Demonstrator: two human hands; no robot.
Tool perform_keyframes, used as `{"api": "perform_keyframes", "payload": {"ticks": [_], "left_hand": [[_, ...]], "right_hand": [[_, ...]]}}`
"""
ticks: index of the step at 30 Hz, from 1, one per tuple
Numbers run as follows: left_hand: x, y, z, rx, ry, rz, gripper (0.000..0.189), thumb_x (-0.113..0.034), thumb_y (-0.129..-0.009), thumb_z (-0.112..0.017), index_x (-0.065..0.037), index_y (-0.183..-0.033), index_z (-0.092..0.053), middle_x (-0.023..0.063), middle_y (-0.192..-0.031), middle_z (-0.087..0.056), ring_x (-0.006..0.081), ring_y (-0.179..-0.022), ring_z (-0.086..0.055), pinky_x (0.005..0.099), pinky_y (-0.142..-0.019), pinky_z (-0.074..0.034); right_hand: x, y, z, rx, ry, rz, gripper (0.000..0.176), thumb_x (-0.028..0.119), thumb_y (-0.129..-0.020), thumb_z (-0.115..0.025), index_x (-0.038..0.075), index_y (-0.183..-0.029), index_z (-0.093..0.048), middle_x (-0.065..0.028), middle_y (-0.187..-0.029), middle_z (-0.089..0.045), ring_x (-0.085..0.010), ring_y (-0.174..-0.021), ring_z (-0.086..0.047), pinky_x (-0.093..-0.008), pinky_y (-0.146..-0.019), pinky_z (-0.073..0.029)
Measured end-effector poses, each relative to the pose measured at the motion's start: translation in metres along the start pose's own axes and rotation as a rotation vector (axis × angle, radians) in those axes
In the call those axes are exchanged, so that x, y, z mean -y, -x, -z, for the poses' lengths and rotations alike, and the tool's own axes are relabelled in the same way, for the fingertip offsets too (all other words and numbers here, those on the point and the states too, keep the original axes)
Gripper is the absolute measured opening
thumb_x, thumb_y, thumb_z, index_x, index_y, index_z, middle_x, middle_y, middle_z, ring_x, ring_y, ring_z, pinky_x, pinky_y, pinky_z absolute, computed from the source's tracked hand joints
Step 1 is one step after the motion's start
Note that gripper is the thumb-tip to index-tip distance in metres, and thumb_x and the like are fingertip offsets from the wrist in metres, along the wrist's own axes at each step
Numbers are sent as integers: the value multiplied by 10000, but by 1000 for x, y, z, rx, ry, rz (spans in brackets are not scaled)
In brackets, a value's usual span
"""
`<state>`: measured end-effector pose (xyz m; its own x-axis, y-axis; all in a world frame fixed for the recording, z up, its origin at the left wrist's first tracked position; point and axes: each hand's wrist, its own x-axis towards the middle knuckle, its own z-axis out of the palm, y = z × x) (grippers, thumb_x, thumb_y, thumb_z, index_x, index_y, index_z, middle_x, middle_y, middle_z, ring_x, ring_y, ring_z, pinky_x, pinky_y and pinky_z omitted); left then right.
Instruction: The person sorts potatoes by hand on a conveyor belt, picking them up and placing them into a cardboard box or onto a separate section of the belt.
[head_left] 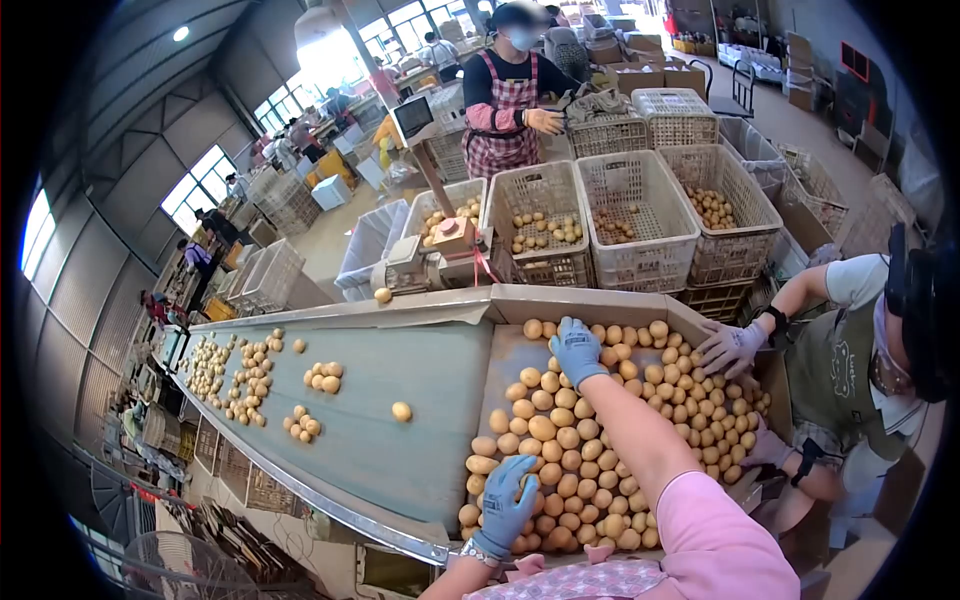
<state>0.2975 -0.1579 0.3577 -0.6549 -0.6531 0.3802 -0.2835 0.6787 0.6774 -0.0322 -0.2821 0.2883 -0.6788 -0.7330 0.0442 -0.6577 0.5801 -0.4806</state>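
Small yellow-brown potatoes (568, 438) lie massed on the flat sorting surface before me. My left hand (506, 506), in a blue glove, rests at the near left edge of the pile. Its fingers are bent but apart, touching potatoes, and I see nothing gripped in it. Across the pile, my right hand (577, 352) lies palm down on potatoes by the far rim, fingers stretched out. What is under its palm is hidden. To the left, the green conveyor belt (370, 400) carries scattered potatoes, among them a single potato (402, 411) and a small cluster (323, 377).
A co-worker's gloved hands (733, 348) touch the pile's right side. Plastic crates (637, 255), several with potatoes, stand beyond the rim (590, 300). Another person (505, 110) in a checked apron stands behind them. A post with a screen (412, 118) rises near the belt.
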Motion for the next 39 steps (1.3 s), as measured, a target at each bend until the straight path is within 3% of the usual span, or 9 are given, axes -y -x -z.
{"api": "perform_keyframes", "payload": {"ticks": [6, 13, 17, 19, 23, 27, 31, 34, 39], "left_hand": [[2, 7, 2, 376, 41, 32, 328, -213, -995, -695, -72, -1290, -713, 133, -1168, -722, 341, -1092, -681, 459, -970, -532], [-7, -9, 15, 112, -5, 119, 655, -233, -924, -800, -10, -1491, -558, 215, -1460, -613, 387, -1333, -594, 469, -1134, -469], [-29, -9, 17, 45, 30, 26, 762, -195, -884, -854, 26, -1518, -495, 219, -1494, -539, 384, -1335, -570, 448, -1158, -459], [-16, -6, 25, 282, -39, -60, 713, -172, -895, -839, 19, -1499, -511, 220, -1408, -569, 363, -1286, -588, 427, -1138, -474], [-25, -17, 40, 300, 66, 48, 606, -180, -940, -798, 23, -1441, -524, 183, -1372, -587, 290, -1255, -581, 404, -1086, -489], [-23, -6, 29, -22, 187, 271, 519, -165, -941, -817, 9, -1344, -541, 135, -1321, -568, 247, -1213, -583, 374, -1055, -493], [-28, -12, 40, -25, 318, 273, 518, -129, -913, -849, 1, -1305, -536, 117, -1314, -548, 214, -1230, -577, 355, -1042, -512], [-23, -13, 42, 57, 624, 393, 526, -91, -931, -833, -12, -1371, -556, 98, -1355, -602, 208, -1320, -601, 344, -1112, -529], [-17, -19, 65, 114, 632, 410, 434, -86, -1042, -697, -18, -1449, -564, 86, -1421, -611, 178, -1329, -587, 333, -1123, -513]], "right_hand": [[-31, 15, 7, -125, -430, 188, 365, 347, -948, -678, 77, -1178, -596, -230, -1209, -678, -452, -1104, -661, -528, -925, -540], [-36, 108, 11, 59, -1489, 120, 414, 180, -1070, -644, 63, -1465, -595, 13, -1236, -638, -71, -974, -587, -225, -834, -520], [2, 237, 53, 474, -1323, 56, 415, 183, -1069, -653, 56, -1458, -587, 10, -1146, -608, -65, -1004, -588, -247, -872, -539], [13, 277, 48, 625, -1202, 150, 407, 190, -1064, -674, 41, -1429, -573, -3, -1157, -620, -75, -1029, -588, -259, -890, -535], [12, 301, 73, 413, -1281, -45, 512, 199, -1067, -675, 34, -1525, -516, -36, -1231, -661, -74, -1068, -615, -249, -896, -533], [-17, 305, 95, -129, -497, 511, 507, 197, -971, -711, 38, -1434, -577, -141, -1168, -725, -324, -968, -717, -418, -845, -583], [-28, 337, 67, 105, -540, 740, 497, 254, -915, -719, 141, -1394, -656, -154, -1314, -690, -377, -1176, -656, -516, -965, -533], [-35, 337, 41, 38, 9, 931, 573, 471, -1010, -617, 213, -1522, -601, -72, -1646, -477, -333, -1517, -415, -655, -1175, -332], [-10, 277, 25, 204, -9, 904, 598, 510, -1019, -616, 215, -1537, -575, -87, -1670, -444, -376, -1542, -381, -666, -1244, -224]]}}
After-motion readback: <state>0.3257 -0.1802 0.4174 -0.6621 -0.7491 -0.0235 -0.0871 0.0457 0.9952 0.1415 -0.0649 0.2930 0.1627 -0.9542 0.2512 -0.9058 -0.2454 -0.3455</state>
